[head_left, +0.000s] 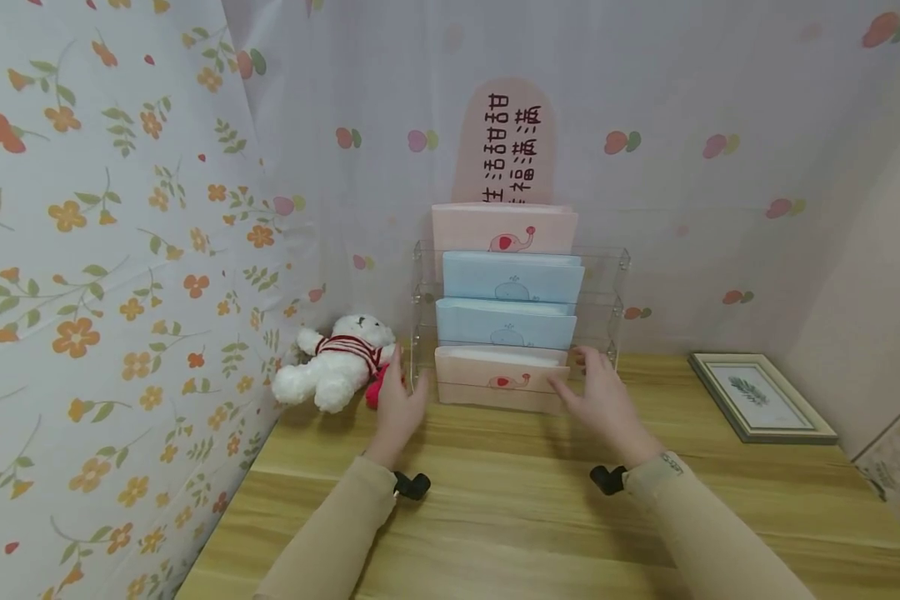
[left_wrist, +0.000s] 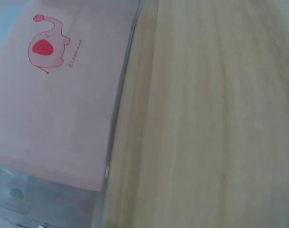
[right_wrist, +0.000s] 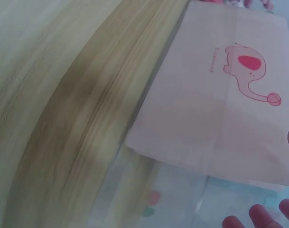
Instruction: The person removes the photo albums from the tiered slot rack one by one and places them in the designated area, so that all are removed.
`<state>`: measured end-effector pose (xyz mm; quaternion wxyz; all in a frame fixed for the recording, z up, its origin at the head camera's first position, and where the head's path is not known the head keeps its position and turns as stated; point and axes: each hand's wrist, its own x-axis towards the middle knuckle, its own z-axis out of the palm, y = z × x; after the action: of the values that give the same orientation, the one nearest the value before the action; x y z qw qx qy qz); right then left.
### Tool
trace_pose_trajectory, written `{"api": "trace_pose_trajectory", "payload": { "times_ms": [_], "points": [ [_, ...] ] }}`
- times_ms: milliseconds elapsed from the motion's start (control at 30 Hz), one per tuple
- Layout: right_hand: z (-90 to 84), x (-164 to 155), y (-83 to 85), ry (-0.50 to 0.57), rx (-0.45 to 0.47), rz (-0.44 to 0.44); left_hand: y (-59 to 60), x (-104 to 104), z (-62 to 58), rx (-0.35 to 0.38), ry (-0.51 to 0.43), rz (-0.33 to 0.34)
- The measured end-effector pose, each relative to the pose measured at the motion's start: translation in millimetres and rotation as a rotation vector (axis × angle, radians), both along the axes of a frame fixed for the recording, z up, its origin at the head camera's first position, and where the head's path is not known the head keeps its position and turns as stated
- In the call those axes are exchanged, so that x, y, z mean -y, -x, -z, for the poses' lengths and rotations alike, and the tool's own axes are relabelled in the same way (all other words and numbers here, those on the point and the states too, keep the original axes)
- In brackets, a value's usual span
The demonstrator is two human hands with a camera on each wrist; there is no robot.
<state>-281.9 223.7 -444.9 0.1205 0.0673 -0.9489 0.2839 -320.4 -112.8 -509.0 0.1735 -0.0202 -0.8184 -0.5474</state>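
A clear tiered rack [head_left: 621, 275] stands at the back of the wooden table [head_left: 510, 517]. It holds a pink elephant pack [head_left: 502, 229] at the top, two blue packs [head_left: 510, 279] below it, and a front pink pack [head_left: 495, 379]. My left hand [head_left: 399, 379] lies with straight fingers against the rack's left end. My right hand [head_left: 588, 375] touches the front tier's right end with spread fingers. The left wrist view shows the front pink pack [left_wrist: 54, 109] behind the rack's clear edge [left_wrist: 118, 104]. In the right wrist view that pack [right_wrist: 220, 114] fills the frame, with my fingertips [right_wrist: 258, 214] at the bottom right.
A white plush bear [head_left: 337, 362] in a striped top lies just left of the rack, beside my left hand. A framed picture [head_left: 761, 396] lies flat at the right. A pink sign [head_left: 504, 142] hangs behind the rack. Floral curtains close the left and back.
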Motion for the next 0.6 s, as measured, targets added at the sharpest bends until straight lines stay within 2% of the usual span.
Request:
{"api": "trace_pose_trajectory", "payload": {
  "times_ms": [200,367,533,600],
  "points": [
    [4.9,3.7,6.3,0.076,0.024,0.002,12.1,-2.6,19.6,0.064,-0.15,-0.037],
    [7.8,9.1,8.9,0.13,0.029,-0.005,23.2,-1.1,34.5,0.07,-0.172,-0.075],
    [7.6,14.3,10.3,0.151,0.03,0.001,46.8,2.6,65.5,0.074,-0.19,-0.049],
    [7.6,16.8,11.3,0.154,0.027,-0.001,51.6,2.9,74.4,0.067,-0.222,-0.03]
  ]
}}
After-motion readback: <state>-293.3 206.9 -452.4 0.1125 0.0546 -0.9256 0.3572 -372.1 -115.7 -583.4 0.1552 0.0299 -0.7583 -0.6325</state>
